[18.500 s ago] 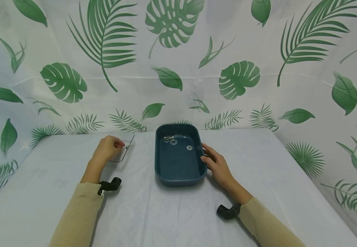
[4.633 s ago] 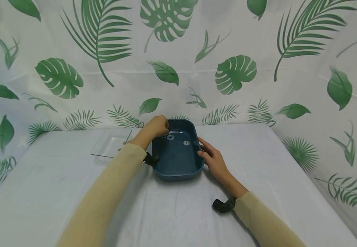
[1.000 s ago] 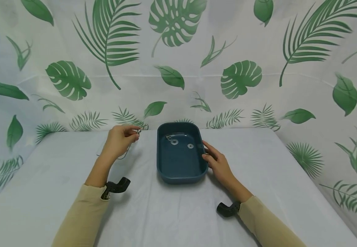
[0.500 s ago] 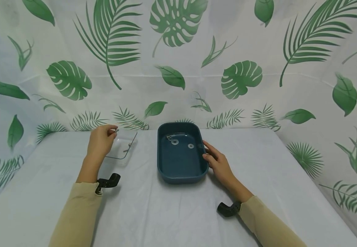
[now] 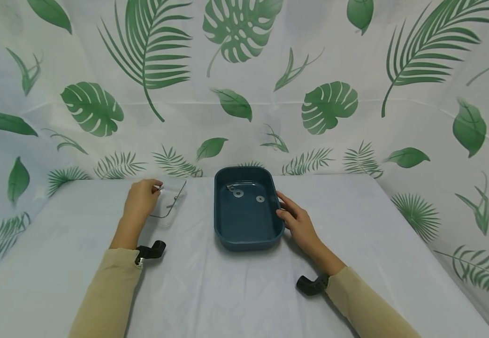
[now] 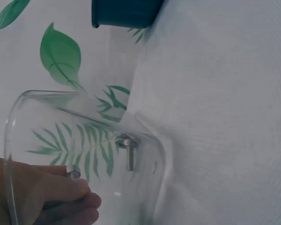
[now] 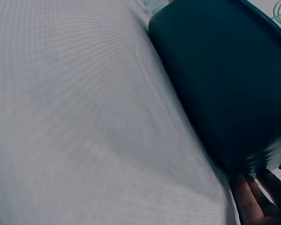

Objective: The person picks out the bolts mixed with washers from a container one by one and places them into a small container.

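In the left wrist view, my left hand (image 6: 61,197) pinches a small metal bolt (image 6: 73,172) between thumb and fingers; only its rounded end shows. The hand is at the clear plastic box (image 6: 70,110), seen through its wall. Another bolt (image 6: 129,157) with a wide head lies inside that box. In the head view, the box's rim (image 5: 172,206) is right of the left hand. My right hand (image 5: 301,225) holds the right side of the dark blue tray (image 5: 248,246), thumb at the rim and fingers along the outer wall. Two flat washers (image 5: 260,199) and small metal fasteners (image 5: 230,188) lie in the tray.
A white cloth (image 5: 236,295) covers the table. Behind it hangs a pale curtain (image 5: 278,112) with green leaf prints. Black wrist mounts (image 5: 151,250) sit on both forearms. The tray stands right of the clear box with a gap between them.
Over the last second, my left hand moved left from beyond the clear box's right edge, then slightly lower toward the box, still pinching the metal piece. The right hand stayed at the tray.
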`<state>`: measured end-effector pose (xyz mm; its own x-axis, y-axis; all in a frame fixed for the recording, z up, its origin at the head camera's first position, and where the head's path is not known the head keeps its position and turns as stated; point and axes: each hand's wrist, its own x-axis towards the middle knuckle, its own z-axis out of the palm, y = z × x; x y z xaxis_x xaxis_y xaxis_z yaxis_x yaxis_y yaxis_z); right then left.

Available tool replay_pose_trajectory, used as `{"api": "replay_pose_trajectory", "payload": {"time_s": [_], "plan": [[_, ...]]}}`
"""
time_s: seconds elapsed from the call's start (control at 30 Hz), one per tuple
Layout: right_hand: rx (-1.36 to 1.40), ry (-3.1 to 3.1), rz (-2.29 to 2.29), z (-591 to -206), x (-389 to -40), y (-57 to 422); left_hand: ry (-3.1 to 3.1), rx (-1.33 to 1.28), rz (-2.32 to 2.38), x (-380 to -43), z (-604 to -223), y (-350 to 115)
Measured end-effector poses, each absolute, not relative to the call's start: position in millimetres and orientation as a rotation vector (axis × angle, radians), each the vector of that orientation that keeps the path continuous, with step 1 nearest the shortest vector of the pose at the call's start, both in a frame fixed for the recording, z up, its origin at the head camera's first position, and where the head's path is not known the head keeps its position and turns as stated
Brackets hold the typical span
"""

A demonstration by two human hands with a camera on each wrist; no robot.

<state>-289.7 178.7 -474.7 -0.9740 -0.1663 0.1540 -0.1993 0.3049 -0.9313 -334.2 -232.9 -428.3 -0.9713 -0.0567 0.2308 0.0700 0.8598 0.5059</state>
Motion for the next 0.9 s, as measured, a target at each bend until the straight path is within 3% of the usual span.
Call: {"api": "replay_pose_trajectory", "payload": {"time_s": [0.9], "plan": [[0.358,-2.515,1.809,-475.6,-290.8,179.4,-2.991,-0.048,-0.693,-340.7,-429.9,-226.7]]}}
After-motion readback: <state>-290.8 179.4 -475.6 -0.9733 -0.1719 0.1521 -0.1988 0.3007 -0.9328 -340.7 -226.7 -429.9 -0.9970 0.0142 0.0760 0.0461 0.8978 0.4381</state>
